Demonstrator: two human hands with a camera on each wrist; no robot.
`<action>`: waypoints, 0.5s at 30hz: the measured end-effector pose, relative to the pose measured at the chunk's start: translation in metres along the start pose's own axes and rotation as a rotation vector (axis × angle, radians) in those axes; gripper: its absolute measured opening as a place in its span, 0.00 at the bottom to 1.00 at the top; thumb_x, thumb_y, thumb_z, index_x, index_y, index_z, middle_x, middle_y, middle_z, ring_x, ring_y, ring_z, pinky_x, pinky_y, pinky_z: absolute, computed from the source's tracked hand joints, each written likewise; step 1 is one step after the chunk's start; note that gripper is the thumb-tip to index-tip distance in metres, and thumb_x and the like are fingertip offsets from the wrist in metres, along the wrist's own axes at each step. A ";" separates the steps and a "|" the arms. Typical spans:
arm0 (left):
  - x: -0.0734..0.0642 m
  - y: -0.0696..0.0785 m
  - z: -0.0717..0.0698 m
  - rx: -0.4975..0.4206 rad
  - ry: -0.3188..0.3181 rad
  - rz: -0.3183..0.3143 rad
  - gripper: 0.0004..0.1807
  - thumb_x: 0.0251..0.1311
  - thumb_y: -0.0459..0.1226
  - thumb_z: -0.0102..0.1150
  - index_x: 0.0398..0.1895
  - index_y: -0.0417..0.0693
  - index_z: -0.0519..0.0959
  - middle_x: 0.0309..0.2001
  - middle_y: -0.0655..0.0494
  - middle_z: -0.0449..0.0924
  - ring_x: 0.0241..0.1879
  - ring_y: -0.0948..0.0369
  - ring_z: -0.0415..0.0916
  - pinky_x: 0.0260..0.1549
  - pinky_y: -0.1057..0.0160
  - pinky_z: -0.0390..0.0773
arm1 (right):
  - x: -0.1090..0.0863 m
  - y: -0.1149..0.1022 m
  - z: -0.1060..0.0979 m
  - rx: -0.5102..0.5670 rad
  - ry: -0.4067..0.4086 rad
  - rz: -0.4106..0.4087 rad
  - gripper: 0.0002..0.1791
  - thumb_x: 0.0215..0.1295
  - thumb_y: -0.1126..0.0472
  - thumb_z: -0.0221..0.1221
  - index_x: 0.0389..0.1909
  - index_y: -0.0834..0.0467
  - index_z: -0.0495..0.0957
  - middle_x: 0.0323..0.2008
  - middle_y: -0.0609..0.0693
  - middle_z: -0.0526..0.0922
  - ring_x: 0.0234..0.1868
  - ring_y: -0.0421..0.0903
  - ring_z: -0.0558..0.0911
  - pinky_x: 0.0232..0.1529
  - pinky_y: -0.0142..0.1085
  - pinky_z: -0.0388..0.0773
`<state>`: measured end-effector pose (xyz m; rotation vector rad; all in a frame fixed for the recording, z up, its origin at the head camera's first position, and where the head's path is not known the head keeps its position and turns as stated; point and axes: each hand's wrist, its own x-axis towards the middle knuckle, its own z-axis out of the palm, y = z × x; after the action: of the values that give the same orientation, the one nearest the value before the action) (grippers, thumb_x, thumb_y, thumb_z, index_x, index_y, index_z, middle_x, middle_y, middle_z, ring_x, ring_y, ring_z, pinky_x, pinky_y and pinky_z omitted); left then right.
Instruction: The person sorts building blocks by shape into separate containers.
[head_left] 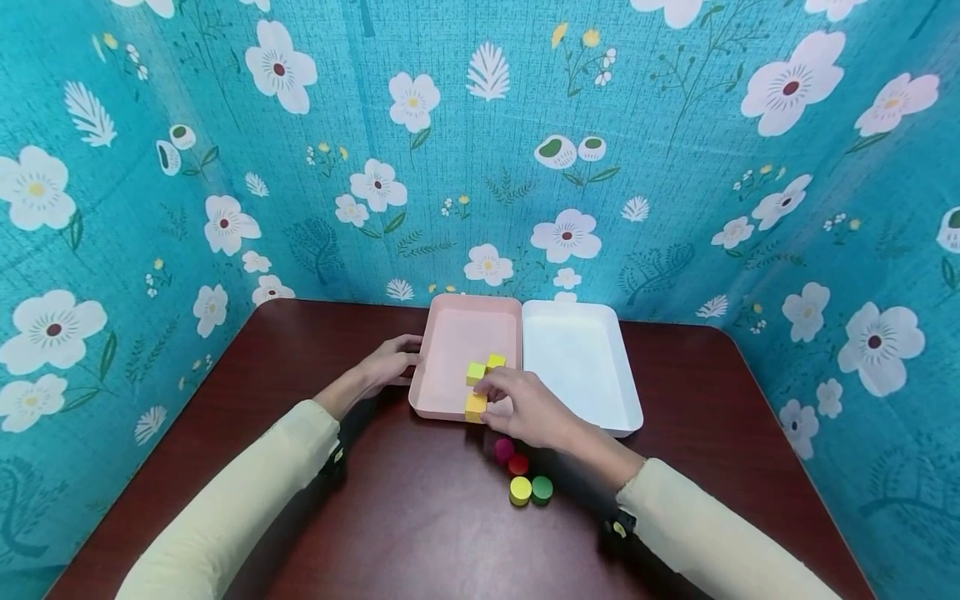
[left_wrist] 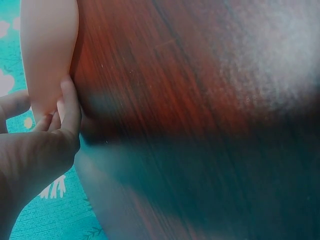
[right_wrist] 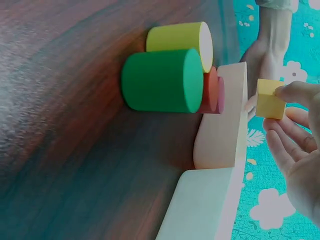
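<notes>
My right hand (head_left: 528, 408) pinches a yellow cube (right_wrist: 270, 98) between thumb and fingertips. In the head view this cube overlaps the front rim of the pink tray (head_left: 457, 327). Two more yellow cubes lie inside that tray, one green-tinted cube (head_left: 476, 373) and another cube (head_left: 497, 362) just behind it. Beside the tray's left wall is my left hand (head_left: 390, 362), its fingers loosely bent and touching the outer side. The left wrist view shows its fingertips against the pink wall (left_wrist: 49, 55).
White tray (head_left: 577, 367) stands against the pink one on its right. In front of them sit a magenta cylinder (head_left: 503, 450), a red cylinder (head_left: 518, 464), a yellow cylinder (head_left: 521, 491) and a green cylinder (right_wrist: 160, 81), close together. Floral cloth (head_left: 450, 167) hangs behind the dark table (head_left: 405, 517).
</notes>
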<state>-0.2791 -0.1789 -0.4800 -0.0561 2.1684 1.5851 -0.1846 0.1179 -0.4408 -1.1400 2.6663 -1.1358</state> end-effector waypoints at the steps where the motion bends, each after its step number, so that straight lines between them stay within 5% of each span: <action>1: 0.000 0.000 0.000 0.002 -0.003 0.001 0.30 0.79 0.36 0.49 0.81 0.45 0.61 0.72 0.41 0.68 0.64 0.48 0.75 0.60 0.45 0.81 | 0.001 0.001 0.000 0.008 0.007 0.002 0.16 0.63 0.67 0.73 0.50 0.60 0.83 0.45 0.50 0.85 0.44 0.52 0.86 0.50 0.48 0.87; 15: 0.000 0.001 0.001 -0.011 -0.002 -0.003 0.30 0.79 0.36 0.50 0.82 0.46 0.60 0.74 0.42 0.67 0.65 0.47 0.74 0.61 0.44 0.80 | 0.015 0.019 0.001 0.035 0.063 0.035 0.15 0.63 0.68 0.73 0.49 0.61 0.83 0.43 0.51 0.84 0.41 0.56 0.87 0.47 0.48 0.88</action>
<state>-0.2787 -0.1776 -0.4795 -0.0615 2.1571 1.5949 -0.2074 0.1164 -0.4498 -1.0660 2.6891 -1.2281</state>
